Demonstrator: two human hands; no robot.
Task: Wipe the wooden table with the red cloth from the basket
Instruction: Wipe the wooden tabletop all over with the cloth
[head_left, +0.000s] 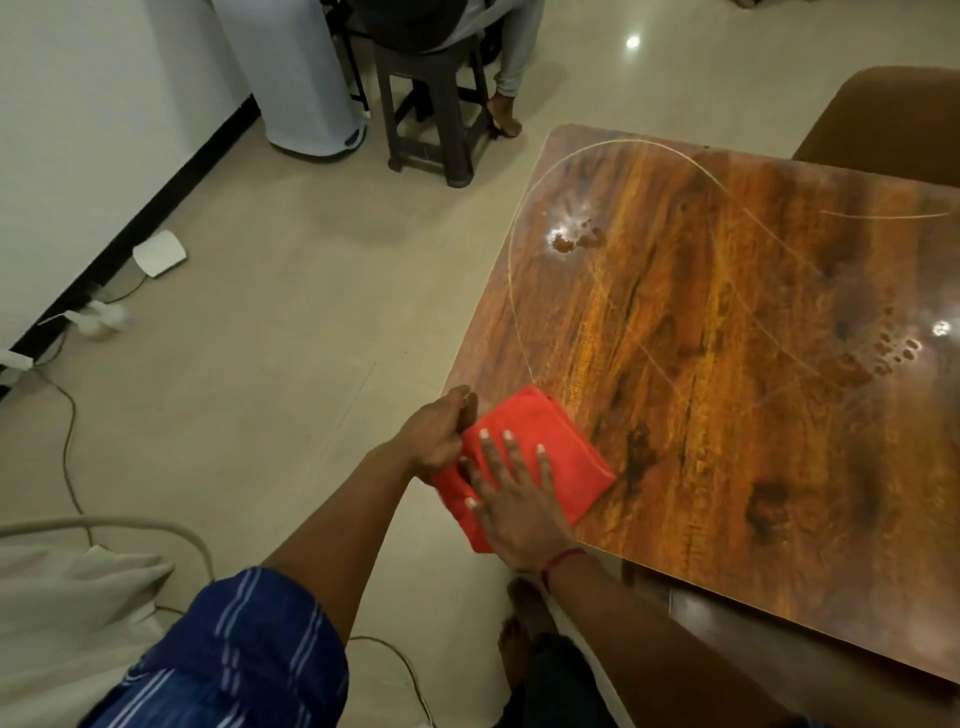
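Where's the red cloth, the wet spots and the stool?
cloth (524, 415), head view, bare top part above the fingers.
wet spots (574, 239), head view, the droplets near the table's far-left corner.
stool (431, 78), head view, its dark seat front.

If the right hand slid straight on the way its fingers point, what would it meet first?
The right hand lies flat on the red cloth, fingers pointing up the table's left side. Past the cloth the wood looks bare until the wet spots near the far corner, though the line is hard to judge.
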